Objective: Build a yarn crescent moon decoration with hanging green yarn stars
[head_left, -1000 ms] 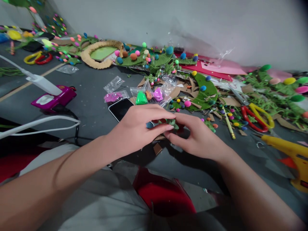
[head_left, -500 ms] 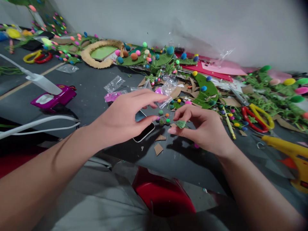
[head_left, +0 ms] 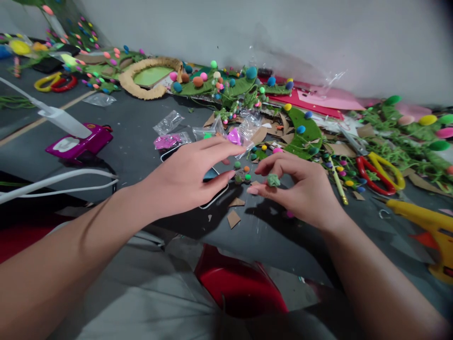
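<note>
My right hand [head_left: 297, 189] holds a small crumpled green fuzzy piece [head_left: 273, 180] between the thumb and curled fingers. The tips of its thumb and index finger stay apart in front of the piece. To the left, my left hand [head_left: 198, 174] hovers palm down with thumb and fingers parted and nothing visible between them. Under it lies a phone [head_left: 215, 197], partly covered by the hand. A small cluster of coloured pom-poms [head_left: 247, 177] sits between the two hands. Cardboard scraps [head_left: 233, 219] lie just in front of them.
At right are red-and-yellow scissors [head_left: 375, 174], a pencil [head_left: 339, 182] and a yellow glue gun [head_left: 421, 212]. A purple adapter [head_left: 79, 144] with white cables stands left. Along the wall lie green leaf shapes with pom-poms [head_left: 307, 137], a tan ring [head_left: 141, 92] and plastic bags [head_left: 169, 123].
The green piece has turned and shifted slightly right within my right hand's fingers. My left hand has moved a little to the right and stays parted.
</note>
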Demonstrator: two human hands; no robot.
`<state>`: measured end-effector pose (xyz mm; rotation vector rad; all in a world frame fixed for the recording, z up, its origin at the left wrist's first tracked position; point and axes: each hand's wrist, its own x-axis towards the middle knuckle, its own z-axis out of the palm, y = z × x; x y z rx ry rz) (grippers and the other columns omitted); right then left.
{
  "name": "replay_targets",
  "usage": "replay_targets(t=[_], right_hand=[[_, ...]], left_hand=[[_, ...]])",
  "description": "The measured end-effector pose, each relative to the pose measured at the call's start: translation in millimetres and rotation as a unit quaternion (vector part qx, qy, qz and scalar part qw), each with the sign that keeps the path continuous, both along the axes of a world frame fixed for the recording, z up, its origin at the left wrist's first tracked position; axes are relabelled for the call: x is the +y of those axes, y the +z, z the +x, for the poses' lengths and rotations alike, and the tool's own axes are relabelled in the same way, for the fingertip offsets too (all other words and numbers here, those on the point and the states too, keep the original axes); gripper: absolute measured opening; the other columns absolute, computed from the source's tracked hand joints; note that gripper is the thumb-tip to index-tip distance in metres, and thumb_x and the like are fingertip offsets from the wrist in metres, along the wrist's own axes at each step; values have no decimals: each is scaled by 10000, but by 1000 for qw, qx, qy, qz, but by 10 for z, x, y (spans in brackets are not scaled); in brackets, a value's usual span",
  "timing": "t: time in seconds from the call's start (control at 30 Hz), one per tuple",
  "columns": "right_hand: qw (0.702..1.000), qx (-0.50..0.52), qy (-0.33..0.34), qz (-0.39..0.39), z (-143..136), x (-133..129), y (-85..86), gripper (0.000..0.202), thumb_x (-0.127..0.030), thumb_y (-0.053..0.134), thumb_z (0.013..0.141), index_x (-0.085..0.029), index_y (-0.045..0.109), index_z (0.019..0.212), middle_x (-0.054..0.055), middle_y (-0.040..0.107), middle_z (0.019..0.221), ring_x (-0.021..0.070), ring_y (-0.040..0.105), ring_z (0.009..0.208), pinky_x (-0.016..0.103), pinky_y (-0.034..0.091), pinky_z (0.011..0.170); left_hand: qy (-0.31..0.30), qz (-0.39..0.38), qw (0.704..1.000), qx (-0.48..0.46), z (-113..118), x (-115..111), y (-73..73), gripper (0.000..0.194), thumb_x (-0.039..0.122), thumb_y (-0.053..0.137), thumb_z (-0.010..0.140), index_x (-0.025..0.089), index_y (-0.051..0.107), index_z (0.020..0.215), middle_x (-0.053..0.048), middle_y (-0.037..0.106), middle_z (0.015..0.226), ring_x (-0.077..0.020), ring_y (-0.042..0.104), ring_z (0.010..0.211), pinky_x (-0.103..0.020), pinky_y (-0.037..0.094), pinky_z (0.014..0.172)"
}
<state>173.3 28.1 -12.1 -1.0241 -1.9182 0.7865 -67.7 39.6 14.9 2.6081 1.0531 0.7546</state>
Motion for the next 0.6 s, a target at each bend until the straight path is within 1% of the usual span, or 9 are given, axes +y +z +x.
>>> replay_targets(t=[0.07,0.1,0.2,0.3,0.33,0.4,0.43,0.5,0.6], right_hand=[[1000,-3,-15,5,2,-4,8,455,-302,860,763,-206,447,597,21,705,870,161,657,842,303,511,780],[1000,-12,-19,9,4,-5,9,442,-320,854,772,-208,460,605,21,698,849,163,648,823,306,504,762],[999,-37,-8,20,11,-3,-3,315,-359,823,807,-209,587,664,19,686,820,165,631,780,312,494,734],[999,-32,28,9,17,8,-29,130,-308,757,880,-217,712,799,20,711,897,161,657,830,300,507,785],[999,-26,39,4,18,11,-36,81,-287,732,902,-221,737,855,25,724,950,162,668,876,296,509,820],[998,-25,50,-2,20,14,-44,77,-269,699,928,-221,759,936,33,735,1010,167,671,932,292,503,861],[998,-31,49,-6,18,13,-44,91,-274,693,932,-213,760,931,35,736,989,168,667,914,289,499,841],[997,-59,40,-20,11,2,-38,137,-299,698,924,-190,754,865,31,725,880,164,643,815,283,483,754],[994,-98,24,-45,-16,-27,-25,225,-333,708,902,-169,726,748,24,688,746,163,601,713,280,443,657]], left_hand=[[-3,-4,1000,1,15,-6,-7,365,174,601,951,186,620,1316,-81,696,1243,-186,701,1034,-286,529,895],[-6,-5,1000,2,23,-8,-12,359,169,597,952,178,623,1310,-82,697,1236,-185,699,1037,-287,527,901],[-10,-8,1000,8,40,-12,-24,340,163,587,954,168,631,1292,-84,702,1234,-198,681,1101,-302,515,942],[-20,-25,999,10,44,-14,-28,311,186,581,967,176,640,1272,-78,703,1254,-202,662,1155,-310,501,979],[-23,-33,999,6,46,-17,-28,302,197,584,969,178,644,1265,-72,706,1247,-194,665,1141,-303,501,974],[-27,-57,998,-7,55,-28,-24,294,204,599,964,184,653,1252,-54,713,1214,-166,680,1066,-272,513,925],[-26,-69,997,-18,64,-38,-22,298,209,613,958,186,655,1252,-45,716,1194,-152,686,1023,-257,520,895],[-29,-94,994,-43,92,-62,-23,322,227,646,945,191,654,1264,-30,719,1174,-134,689,974,-240,531,863],[-43,-111,990,-69,152,-107,-45,381,287,716,910,197,654,1276,-32,717,1188,-151,682,1025,-261,534,912]])
